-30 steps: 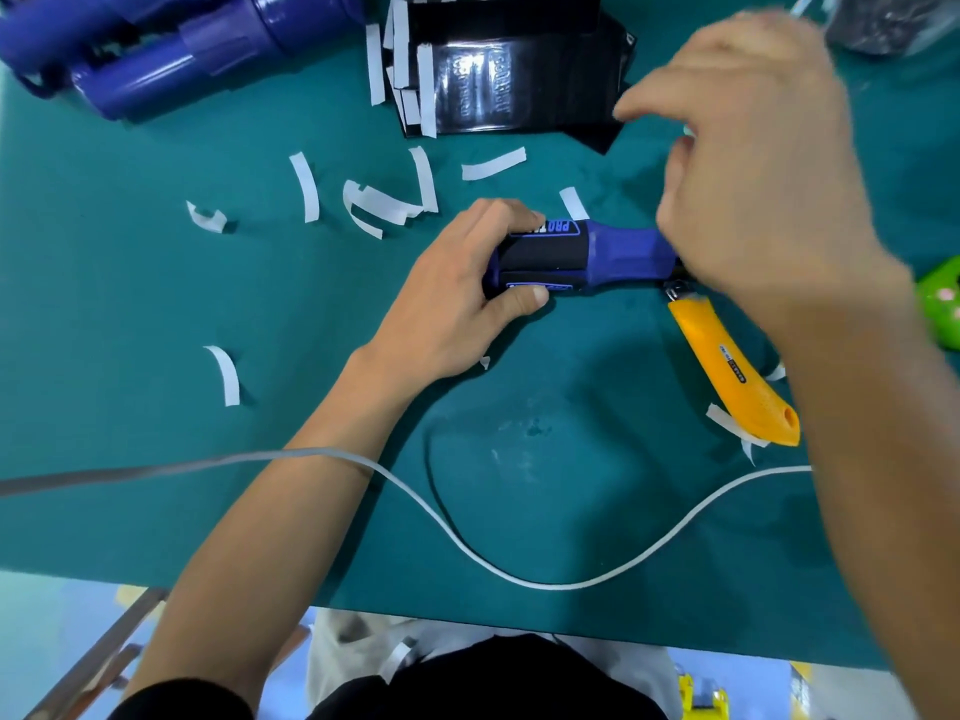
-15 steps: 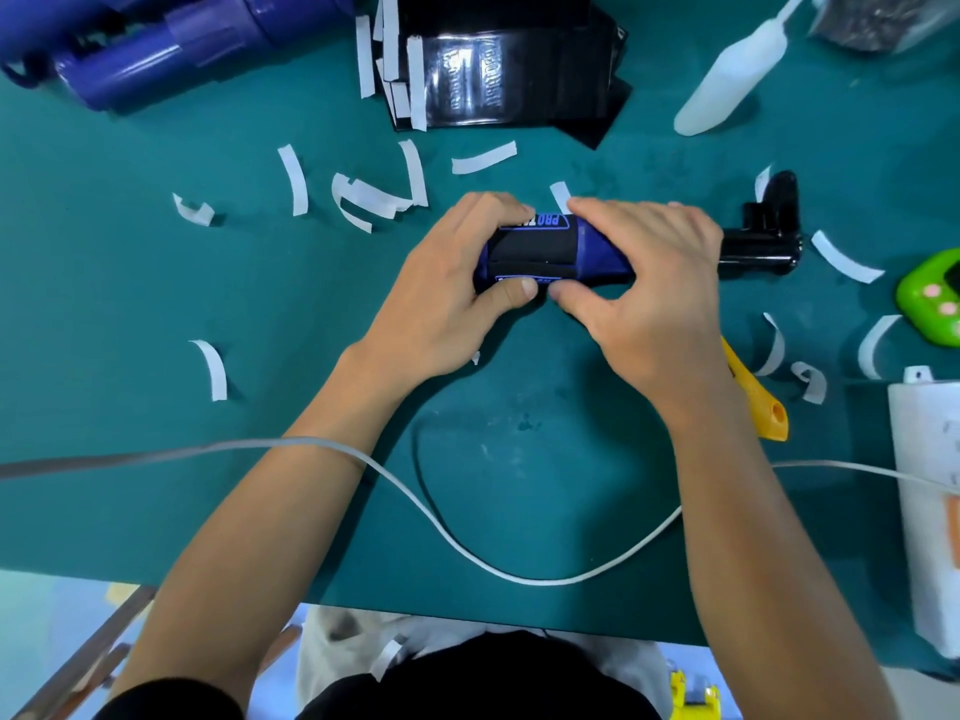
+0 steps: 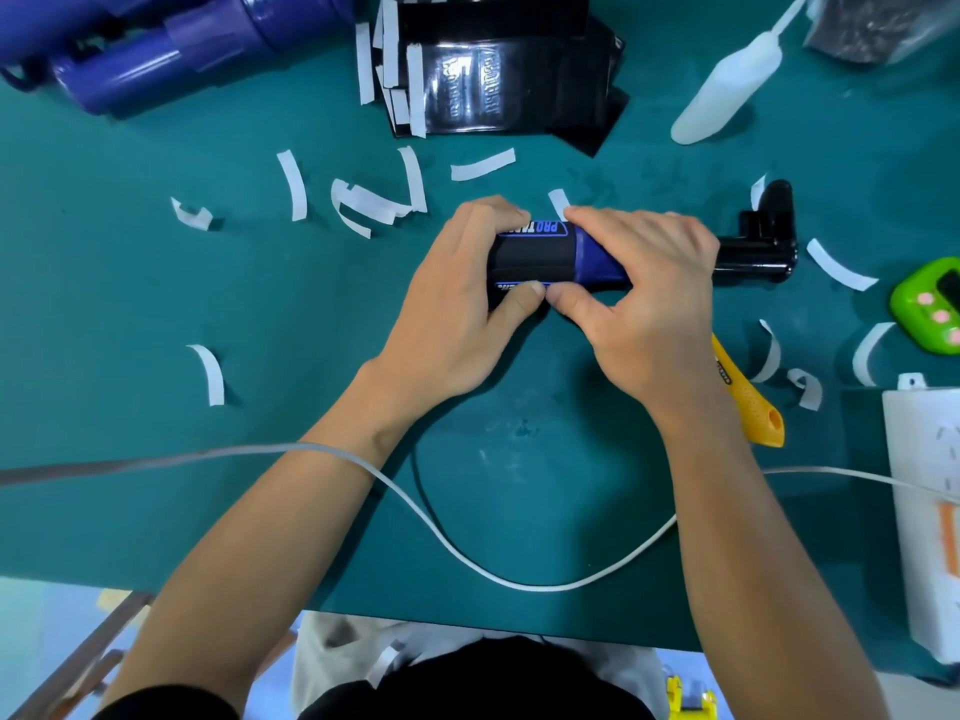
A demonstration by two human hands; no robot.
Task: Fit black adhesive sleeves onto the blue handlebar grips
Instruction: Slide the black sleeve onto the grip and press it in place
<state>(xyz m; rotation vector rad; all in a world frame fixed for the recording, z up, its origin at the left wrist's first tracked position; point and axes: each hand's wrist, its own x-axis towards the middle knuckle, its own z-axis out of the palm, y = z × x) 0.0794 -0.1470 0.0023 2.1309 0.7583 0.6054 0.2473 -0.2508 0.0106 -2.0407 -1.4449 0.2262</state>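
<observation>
Fingers (image 3: 613, 220) of the right hand (image 3: 654, 314), whose wrist hides the far end of the yellow knife (image 3: 748, 402), wrap around the bare half of the blue handlebar grip (image 3: 597, 259). The left hand (image 3: 452, 309) clasps the other half, its thumb pressing the near edge of the black adhesive sleeve (image 3: 535, 259) and touching the right thumb tip. The grip lies mid-mat (image 3: 208, 485) between the hands, which cover both its ends and part of its lettering; beyond, a black holder (image 3: 758, 254) juts from behind the right hand, and the stack of black sleeves (image 3: 493, 85) is cut off at the top edge.
</observation>
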